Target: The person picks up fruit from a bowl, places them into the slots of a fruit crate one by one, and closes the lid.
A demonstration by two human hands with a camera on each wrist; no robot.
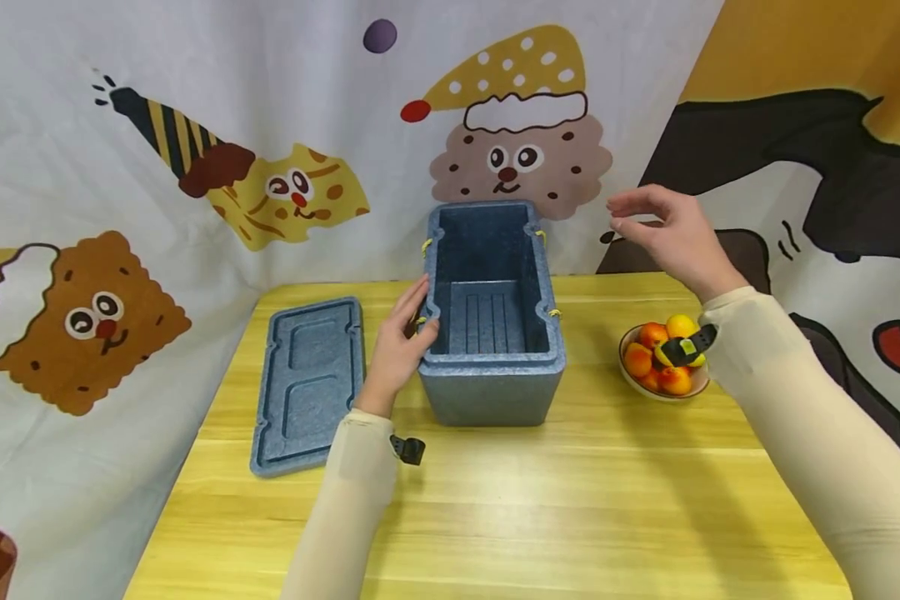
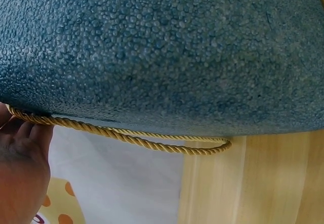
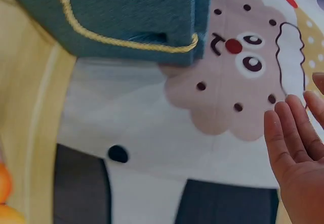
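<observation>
A blue-grey foam box [image 1: 492, 398], without its lid on, stands on the table; I see into its interior with a ribbed floor. My left hand [image 1: 401, 346] rests against the box's left side, its thumb at the rim and its fingers fairly straight along the outside. In the left wrist view, that hand [image 2: 25, 158] touches the box wall beside a yellow rope [image 2: 136, 140]. Up in the air to the right of the box is my right hand [image 1: 675, 233], holding nothing, fingers loosely bent. The right wrist view shows its fingers apart from the box [image 3: 136, 16].
A matching lid [image 1: 311, 375] lies flat on the wooden table [image 1: 495, 517], left of the box. To the right, a bowl [image 1: 663, 394] holds several orange and yellow fruits [image 1: 640, 361], below my right wrist. Behind the table hangs a cartoon-printed cloth [image 1: 390, 150].
</observation>
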